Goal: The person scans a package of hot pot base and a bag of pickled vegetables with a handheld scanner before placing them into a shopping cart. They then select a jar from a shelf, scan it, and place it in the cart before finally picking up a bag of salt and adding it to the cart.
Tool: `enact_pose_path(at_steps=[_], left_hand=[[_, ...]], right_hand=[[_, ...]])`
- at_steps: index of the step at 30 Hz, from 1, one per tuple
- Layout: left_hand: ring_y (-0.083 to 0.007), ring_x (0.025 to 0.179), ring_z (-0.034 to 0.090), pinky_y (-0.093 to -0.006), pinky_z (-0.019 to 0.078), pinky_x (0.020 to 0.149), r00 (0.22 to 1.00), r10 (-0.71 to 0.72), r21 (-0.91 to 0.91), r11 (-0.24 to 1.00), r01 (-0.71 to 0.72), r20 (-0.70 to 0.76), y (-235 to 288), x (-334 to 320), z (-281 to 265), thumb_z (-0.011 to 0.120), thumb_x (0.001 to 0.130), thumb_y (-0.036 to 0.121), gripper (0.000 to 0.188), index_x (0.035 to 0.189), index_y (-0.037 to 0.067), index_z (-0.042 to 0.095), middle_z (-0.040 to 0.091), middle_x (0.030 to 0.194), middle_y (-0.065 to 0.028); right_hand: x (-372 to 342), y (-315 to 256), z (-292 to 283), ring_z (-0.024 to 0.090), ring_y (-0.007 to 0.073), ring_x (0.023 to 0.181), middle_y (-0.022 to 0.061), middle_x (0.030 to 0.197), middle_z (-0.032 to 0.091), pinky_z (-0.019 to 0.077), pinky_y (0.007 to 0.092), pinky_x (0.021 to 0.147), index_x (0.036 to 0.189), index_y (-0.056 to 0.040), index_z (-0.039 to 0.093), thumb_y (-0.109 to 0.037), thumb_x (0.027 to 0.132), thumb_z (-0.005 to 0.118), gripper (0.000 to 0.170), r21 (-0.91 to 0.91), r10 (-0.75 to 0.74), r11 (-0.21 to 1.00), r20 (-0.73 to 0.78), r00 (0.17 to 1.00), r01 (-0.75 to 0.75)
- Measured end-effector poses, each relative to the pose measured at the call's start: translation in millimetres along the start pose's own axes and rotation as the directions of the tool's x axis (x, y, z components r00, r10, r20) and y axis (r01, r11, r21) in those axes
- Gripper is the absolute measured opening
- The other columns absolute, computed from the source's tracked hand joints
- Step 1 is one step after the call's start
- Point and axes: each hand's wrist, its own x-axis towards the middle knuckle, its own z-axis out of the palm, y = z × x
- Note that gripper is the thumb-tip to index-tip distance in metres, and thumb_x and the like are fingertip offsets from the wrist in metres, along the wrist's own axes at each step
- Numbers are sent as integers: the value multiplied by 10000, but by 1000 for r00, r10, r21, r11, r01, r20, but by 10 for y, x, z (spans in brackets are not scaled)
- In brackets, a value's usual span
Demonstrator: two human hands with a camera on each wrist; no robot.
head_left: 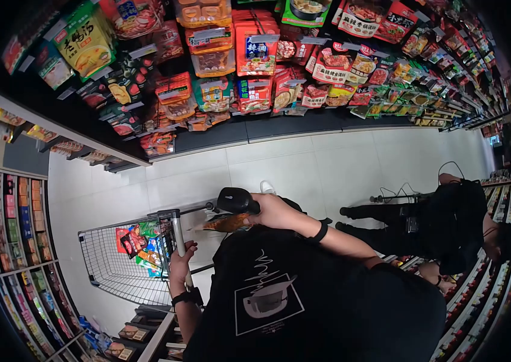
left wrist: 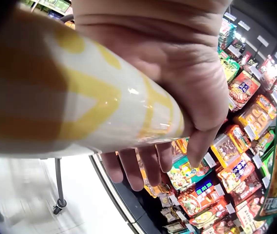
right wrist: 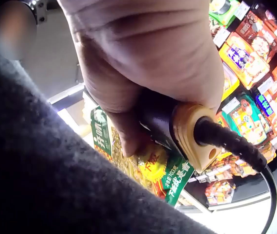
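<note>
Fingers (right wrist: 131,134) of the right hand (head_left: 269,211) close around a black device (head_left: 237,200), one digit pressing on a food packet (right wrist: 153,168) with green sections and a yellow burst badge. The packet lies just beyond that digit and alongside the device, projecting past the grasp toward the shopping cart (head_left: 89,271). A dark cable (right wrist: 270,195) trails from the device's tan end. The left hand (head_left: 182,265) rests on the cart's pale handle (left wrist: 143,109), which carries yellow markings; the palm lies against the bar and the fingers stretch past it, fairly straight. At the edge of the left wrist view, the packet is well apart from those fingers. Colorful packages (head_left: 141,244) lie in the wire cart, on the far side of the handle from the person. A dark band (head_left: 322,230) circles the right wrist. Farther out, pale floor tiles (head_left: 285,154) stretch to a shelf display (head_left: 255,51) hung with red, green and yellow packages, while another person (head_left: 454,211), in black, stands along the aisle near more shelves.
</note>
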Motion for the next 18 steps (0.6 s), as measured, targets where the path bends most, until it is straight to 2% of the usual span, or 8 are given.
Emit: enact_pose_path(at_steps=[4,10,13,16,18], left_hand=[[-207,1175,711,-338,517,1073,998,35,53,998,-32,-47,42,50,9,750,1007,152,395,1333,-65,691,774,1248,-146],[-203,1159,710,-343,512,1071,985,106,86,992,-95,-137,-87,63,5,770,984,164,435,1348,-57,683,771,1254,-137],[-202,1145,709,-348,510,1070,981,106,84,992,-93,-160,-71,34,29,781,971,169,444,1342,-56,685,771,1243,-128],[-202,1155,711,-349,510,1072,982,103,123,989,-84,-158,-22,21,20,787,966,172,422,1317,-46,703,775,1229,-121],[-203,1163,712,-350,512,1070,983,98,143,987,-76,-156,-18,17,12,791,964,176,405,1303,-32,717,777,1218,-116]], right_hand=[[-24,-40,-5,758,351,1022,159,1047,795,570,415,925,1310,-75,701,-164,832,903,527,-64,80,995,50,996,-76],[17,-10,56,752,342,994,175,1035,787,566,411,925,1326,-66,698,-170,844,901,534,-72,-17,997,26,1000,19],[23,24,131,752,342,1005,183,1043,786,566,414,931,1338,-64,693,-174,849,901,543,-77,-22,997,53,998,26],[-63,-98,124,750,349,1015,182,1062,789,566,417,941,1351,-68,688,-178,850,901,556,-52,38,998,93,995,-33],[-95,-103,118,757,285,980,164,1040,791,574,390,924,1333,-39,684,-168,863,901,533,-94,7,996,84,996,1]])
